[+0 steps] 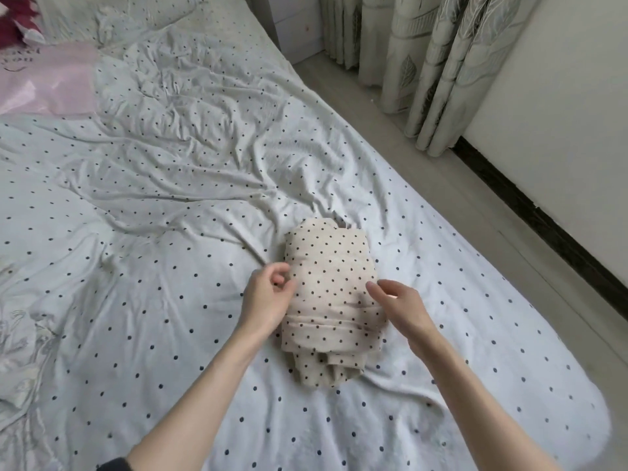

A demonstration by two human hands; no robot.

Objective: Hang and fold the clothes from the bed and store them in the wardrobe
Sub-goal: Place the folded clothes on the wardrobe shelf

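- Folded beige fabric bundle with dark polka dots lying on the bed, near the right edge, lower centre of view; loose folded ends bunched at the near side.
- Left hand at the bundle's left edge, fingers loosely curled, thumb and fingertips close together; touching the cloth or just beside it, cannot tell which. Nothing clearly gripped.
- Right hand over the bundle's right side, fingers relaxed and slightly bent, tips at or just above the fabric; no grip visible.
- Both forearms bare; dark sleeve cuff at bottom left.
- Surface: white bedsheet with small dark dots, heavily wrinkled across the middle and far end, smoother near the hands.
- Pale pink glossy plastic bag with printed lettering at far left on the bed; dark red and white item behind it in the corner.
- Room: light grey floor along the bed's right side, white wall with dark skirting board, grey-beige curtains with leaf pattern hanging to the floor, white furniture panel beyond the bed's far corner.
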